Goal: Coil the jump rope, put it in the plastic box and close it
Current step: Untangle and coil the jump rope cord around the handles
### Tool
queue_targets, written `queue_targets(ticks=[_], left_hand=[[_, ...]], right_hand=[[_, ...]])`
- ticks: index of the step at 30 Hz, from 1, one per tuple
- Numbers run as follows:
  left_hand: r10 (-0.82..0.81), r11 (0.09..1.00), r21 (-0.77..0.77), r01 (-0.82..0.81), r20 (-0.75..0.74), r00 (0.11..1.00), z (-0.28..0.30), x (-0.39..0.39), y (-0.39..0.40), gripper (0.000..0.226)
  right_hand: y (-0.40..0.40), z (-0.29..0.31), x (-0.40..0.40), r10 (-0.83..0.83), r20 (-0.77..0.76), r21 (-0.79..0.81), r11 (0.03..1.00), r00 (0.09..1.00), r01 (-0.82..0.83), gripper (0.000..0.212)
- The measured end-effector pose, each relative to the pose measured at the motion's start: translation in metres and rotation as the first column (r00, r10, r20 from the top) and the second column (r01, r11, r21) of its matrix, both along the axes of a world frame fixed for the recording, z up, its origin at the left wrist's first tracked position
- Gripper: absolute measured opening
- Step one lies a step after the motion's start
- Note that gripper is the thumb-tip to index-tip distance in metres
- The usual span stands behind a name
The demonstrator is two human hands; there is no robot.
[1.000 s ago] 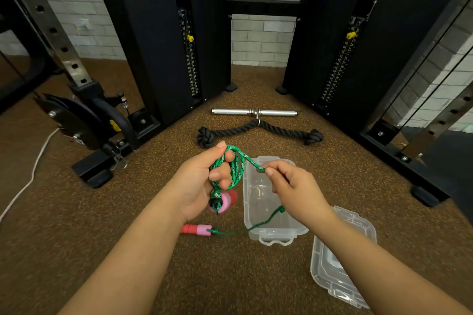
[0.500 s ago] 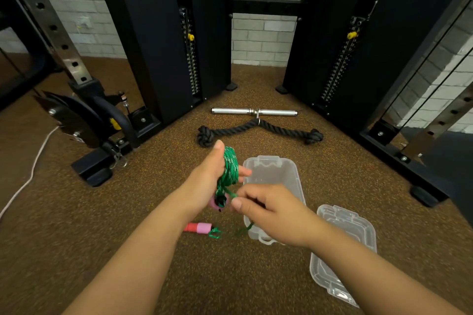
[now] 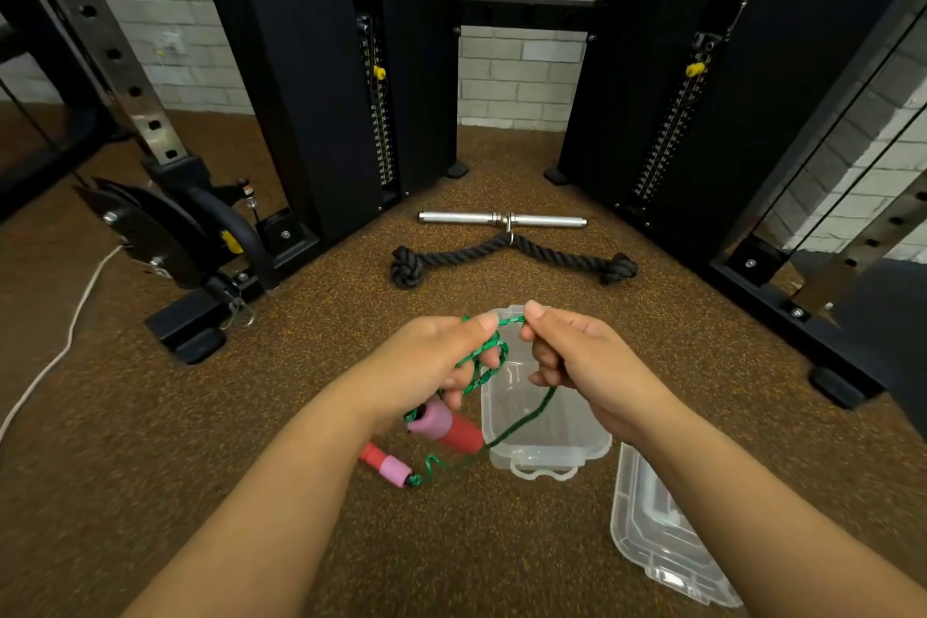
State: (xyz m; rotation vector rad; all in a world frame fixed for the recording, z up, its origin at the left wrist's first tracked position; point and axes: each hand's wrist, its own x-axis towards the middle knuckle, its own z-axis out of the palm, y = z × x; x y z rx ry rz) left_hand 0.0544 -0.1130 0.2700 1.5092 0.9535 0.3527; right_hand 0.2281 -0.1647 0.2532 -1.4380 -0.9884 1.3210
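A single head-worn wide-angle camera looks forward and steeply down from above the person's forearms, which enter from the bottom edge and meet near the frame's centre. The left hand and right hand are close to the lens. The speckled floor fills the lower half; black machine columns and a brick wall bend across the top.

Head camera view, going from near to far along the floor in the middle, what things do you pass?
Clear lid → pink and red handle on the floor → open plastic box → black knotted rope attachment → silver bar → brick wall.
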Motion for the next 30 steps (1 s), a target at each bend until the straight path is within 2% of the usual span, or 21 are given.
queue_targets(ticks=[4,7,10,14,19,25,27,30], left_hand=[[0.095,0.995,-0.019,-0.094,0.076,0.993,-0.001,-0.005,0.006,0.042],[0.147,0.988,-0.064,-0.139,0.131,0.981,0.001,-0.007,0.01,0.043],[0.182,0.98,-0.121,-0.16,0.202,0.962,0.002,-0.006,0.01,0.044],[0.246,0.962,-0.188,-0.2,0.269,0.931,0.001,-0.004,0.01,0.042],[0.37,0.907,-0.339,-0.251,0.353,0.859,0.001,-0.003,0.011,0.039],[0.497,0.844,-0.44,-0.306,0.425,0.757,0.004,-0.004,0.015,0.05],[0.534,0.822,-0.479,-0.308,0.463,0.707,0.003,-0.002,0.015,0.05],[0.572,0.796,-0.526,-0.3,0.492,0.656,0.003,-0.003,0.017,0.05]], right_hand=[[0.0,-0.004,0.006,0.104,0.048,0.046,0.993,0.993,-0.107,0.025],[-0.001,-0.008,0.003,0.158,0.163,0.043,0.985,0.974,-0.167,0.024],[0.0,-0.008,0.001,0.137,0.257,0.0,0.99,0.957,-0.141,0.029],[0.003,-0.012,0.004,0.056,0.267,0.04,0.997,0.962,-0.07,0.034],[0.003,-0.023,-0.001,0.124,0.228,0.041,0.99,0.966,-0.137,0.026],[0.001,-0.029,0.001,0.085,0.319,0.007,0.996,0.944,-0.092,0.036],[0.0,-0.034,-0.003,0.177,0.327,-0.019,0.983,0.928,-0.18,0.027],[-0.006,-0.038,-0.014,0.331,0.307,-0.06,0.942,0.892,-0.329,0.031]])
